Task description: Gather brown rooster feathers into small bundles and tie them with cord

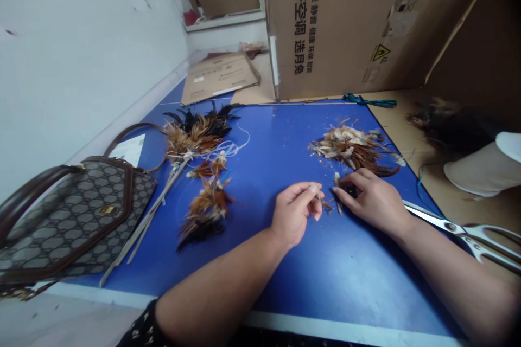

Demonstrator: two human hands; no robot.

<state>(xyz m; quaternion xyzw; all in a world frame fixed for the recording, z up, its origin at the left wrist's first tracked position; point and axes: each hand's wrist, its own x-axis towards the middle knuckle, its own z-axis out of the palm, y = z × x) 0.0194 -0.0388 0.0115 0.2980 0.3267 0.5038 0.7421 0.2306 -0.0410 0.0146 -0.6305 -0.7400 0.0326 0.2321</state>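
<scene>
On the blue tabletop, my left hand (296, 211) is closed in a pinch on a small brown feather (326, 205). Just right of it, my right hand (371, 195) is bent over the table beside small loose feathers (339, 207); what lies under its curled fingers is too hidden to name. A pile of brown and cream feathers (350, 146) lies beyond my right hand. Several small brown feather bunches (209, 200) sit to the left, below a larger brown and black feather bundle (195, 133) with white string (232, 147).
Silver scissors (450, 226) lie by my right forearm. A patterned handbag (81, 211) and thin sticks (150, 217) are at the left. A large cardboard box (337, 27) stands behind; a paper cup (472, 171) and dark feathers (451, 124) are at the right.
</scene>
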